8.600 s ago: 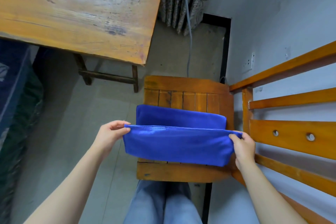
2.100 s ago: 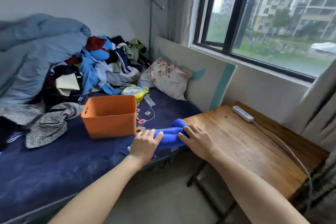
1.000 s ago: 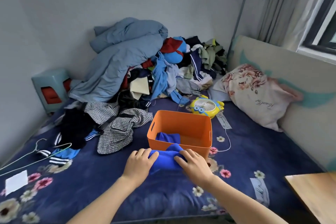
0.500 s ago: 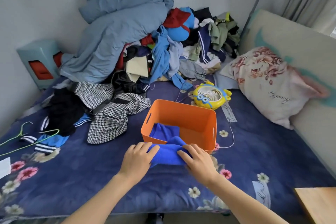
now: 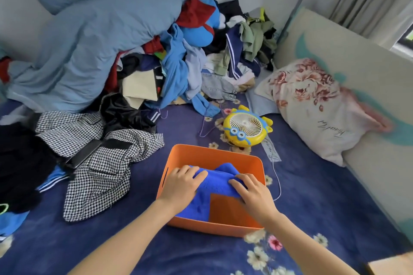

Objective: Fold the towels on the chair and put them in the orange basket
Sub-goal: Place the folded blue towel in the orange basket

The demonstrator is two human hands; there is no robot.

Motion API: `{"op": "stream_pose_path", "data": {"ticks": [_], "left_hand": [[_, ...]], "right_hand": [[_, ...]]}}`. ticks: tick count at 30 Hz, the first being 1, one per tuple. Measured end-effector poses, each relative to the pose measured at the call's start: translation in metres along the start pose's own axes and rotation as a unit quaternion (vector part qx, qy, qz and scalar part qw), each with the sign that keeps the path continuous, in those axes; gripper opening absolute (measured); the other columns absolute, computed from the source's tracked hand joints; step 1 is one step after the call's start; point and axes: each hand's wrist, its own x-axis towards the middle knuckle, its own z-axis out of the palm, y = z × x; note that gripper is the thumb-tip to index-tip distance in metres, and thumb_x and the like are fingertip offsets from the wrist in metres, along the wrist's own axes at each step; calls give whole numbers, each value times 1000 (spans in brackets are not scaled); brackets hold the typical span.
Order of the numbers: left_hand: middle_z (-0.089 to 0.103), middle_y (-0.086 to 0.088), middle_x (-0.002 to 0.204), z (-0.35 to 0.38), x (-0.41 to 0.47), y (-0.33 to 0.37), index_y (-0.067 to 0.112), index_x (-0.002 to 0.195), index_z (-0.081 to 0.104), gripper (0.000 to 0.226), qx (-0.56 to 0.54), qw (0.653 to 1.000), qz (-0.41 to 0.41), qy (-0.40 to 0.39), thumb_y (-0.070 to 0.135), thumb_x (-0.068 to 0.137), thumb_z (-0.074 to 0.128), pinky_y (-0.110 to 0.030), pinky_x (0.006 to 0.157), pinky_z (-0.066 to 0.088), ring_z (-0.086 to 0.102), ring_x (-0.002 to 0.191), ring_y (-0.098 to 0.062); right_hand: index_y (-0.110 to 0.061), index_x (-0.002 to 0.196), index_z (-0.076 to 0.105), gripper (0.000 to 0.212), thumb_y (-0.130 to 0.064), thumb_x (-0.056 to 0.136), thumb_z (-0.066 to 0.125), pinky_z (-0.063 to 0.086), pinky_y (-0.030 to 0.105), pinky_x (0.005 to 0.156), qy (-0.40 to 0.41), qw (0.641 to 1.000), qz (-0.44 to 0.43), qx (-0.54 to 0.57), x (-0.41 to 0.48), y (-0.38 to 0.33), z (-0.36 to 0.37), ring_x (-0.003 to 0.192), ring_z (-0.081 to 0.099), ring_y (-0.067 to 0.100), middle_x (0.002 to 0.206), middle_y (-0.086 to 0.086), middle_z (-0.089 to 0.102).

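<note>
The orange basket (image 5: pixel 223 229) stands on the dark blue flowered bed. A folded blue towel (image 5: pixel 218 182) is held over its inside, between my two hands. My left hand (image 5: pixel 182 186) grips the towel's left end, fingers curled over the top. My right hand (image 5: pixel 252 194) grips its right end the same way. Another blue towel (image 5: pixel 197 209) lies on the basket's floor at the left, partly under my left hand. The chair is out of view.
A yellow toy-shaped fan (image 5: pixel 245 129) lies just behind the basket, its white cord (image 5: pixel 277 176) running past the basket's right side. A houndstooth garment (image 5: pixel 100 158) lies left, a clothes pile (image 5: pixel 178 62) behind, a floral pillow (image 5: pixel 319 105) right.
I turned from the chair to the bed carrying the folded towel. In the last half second both hands moved forward and down, bringing the towel from the basket's near rim to inside it.
</note>
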Motion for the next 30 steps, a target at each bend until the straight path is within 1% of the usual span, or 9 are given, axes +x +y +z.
{"op": "stream_pose_path", "data": {"ticks": [6,10,15,18,20,22,24,27,30], "left_hand": [[67,4,74,47,29,-20,22,94,61,76,-31,993,33,-112,8,24,84,-21,46,47,62,57,-17],[67,6,73,67,56,-37,24,87,70,64,-6,988,20,-155,11,26,84,-18,47,47,62,57,-15],[70,4,82,82,72,-54,24,88,73,61,15,982,-27,-189,12,29,84,-25,61,44,66,67,-16],[70,-1,81,112,57,-68,20,85,71,60,50,973,-47,-218,7,28,82,-30,73,32,66,70,-20],[68,-3,73,141,43,-74,19,82,72,59,65,955,-73,-281,11,24,84,-34,76,31,66,64,-22],[68,-7,88,162,27,-74,18,100,68,58,70,909,-89,-401,17,44,84,-36,86,34,65,81,-25],[54,-14,124,182,9,-74,14,129,46,53,69,866,-109,-483,14,79,62,-38,100,31,50,116,-30],[26,-24,146,203,-6,-66,9,144,22,58,47,826,-130,-547,15,91,46,-39,108,26,29,133,-36],[16,-28,149,211,-9,-59,7,146,18,57,35,815,-161,-555,19,94,40,-42,109,26,23,135,-39]], "right_hand": [[-24,96,49,71,-22,38,89,42,19,39,-144,984,97,51,0,10,39,70,65,16,87,-3,67],[-25,96,47,72,-23,37,88,40,18,38,-199,967,143,76,13,28,67,70,64,15,87,-5,66],[-20,101,49,41,-20,61,59,44,19,40,-171,969,141,107,34,38,102,80,57,20,99,0,54],[-21,105,51,64,-21,47,76,47,19,44,-241,946,137,165,32,30,144,89,49,19,99,3,62],[-23,109,56,76,-24,38,82,51,18,50,-340,912,136,185,27,20,180,87,60,20,99,4,64],[-17,125,54,67,-16,61,72,55,27,77,-427,872,119,209,20,7,210,104,59,33,123,15,53],[-18,142,35,59,-16,86,54,36,41,105,-510,832,85,199,20,-5,224,132,32,36,149,18,25],[-19,140,37,49,-29,93,46,25,45,109,-554,809,77,179,19,-13,238,139,18,30,153,13,17],[-22,140,37,47,-29,94,44,25,44,109,-566,804,68,169,15,-11,241,139,17,28,153,10,17]]}}
